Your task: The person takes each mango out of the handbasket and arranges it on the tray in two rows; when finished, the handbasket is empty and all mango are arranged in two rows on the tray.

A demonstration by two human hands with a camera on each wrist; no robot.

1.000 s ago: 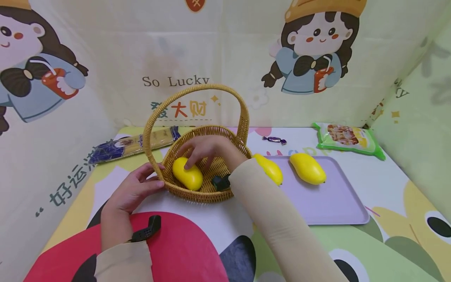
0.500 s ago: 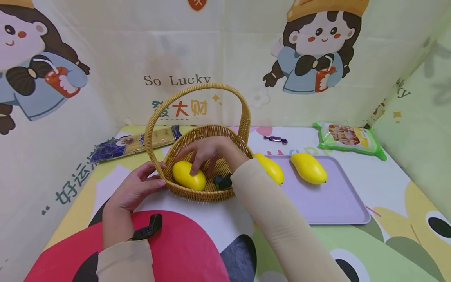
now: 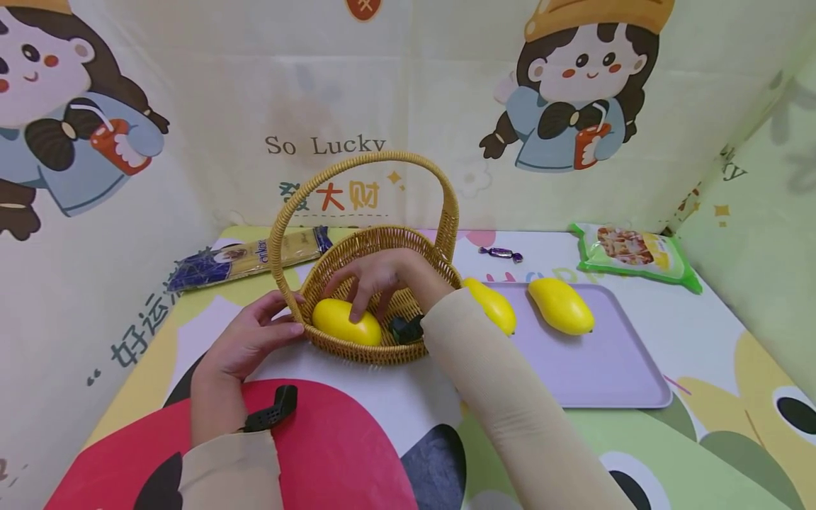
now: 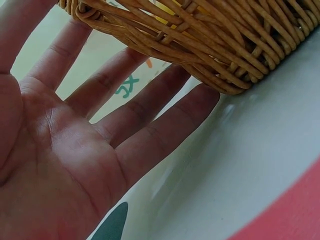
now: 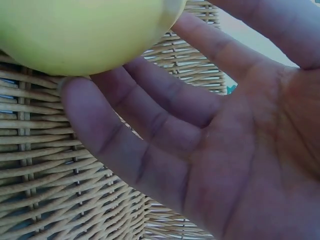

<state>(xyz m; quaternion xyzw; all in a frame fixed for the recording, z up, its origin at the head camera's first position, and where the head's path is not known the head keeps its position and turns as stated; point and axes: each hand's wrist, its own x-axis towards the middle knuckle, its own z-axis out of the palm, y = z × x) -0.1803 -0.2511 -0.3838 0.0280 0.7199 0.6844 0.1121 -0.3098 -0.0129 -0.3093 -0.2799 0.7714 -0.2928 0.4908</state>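
Note:
A wicker basket (image 3: 366,358) with a tall arched handle stands on the table. Inside lies a yellow mango (image 3: 341,322), which my right hand (image 3: 382,276) holds with thumb and fingers from above. In the right wrist view, curled fingertips (image 5: 82,100) touch the underside of the mango (image 5: 85,35). My left hand (image 3: 245,336) rests against the basket's left side near the handle's foot. The left wrist view has its fingers fairly straight, their tips touching the woven wall (image 4: 215,55).
Right of the basket, two more mangoes (image 3: 561,306) lie on a lilac tray (image 3: 593,375), one partly behind my right sleeve (image 3: 510,404). Behind stand a pasta packet (image 3: 248,258), a purple wrapped candy (image 3: 501,253) and a green snack bag (image 3: 637,255). A printed cloth wall closes the back.
The mango in the basket has turned from slanting to lying more crosswise, its near end swinging right under my right hand. My left hand has stayed against the basket.

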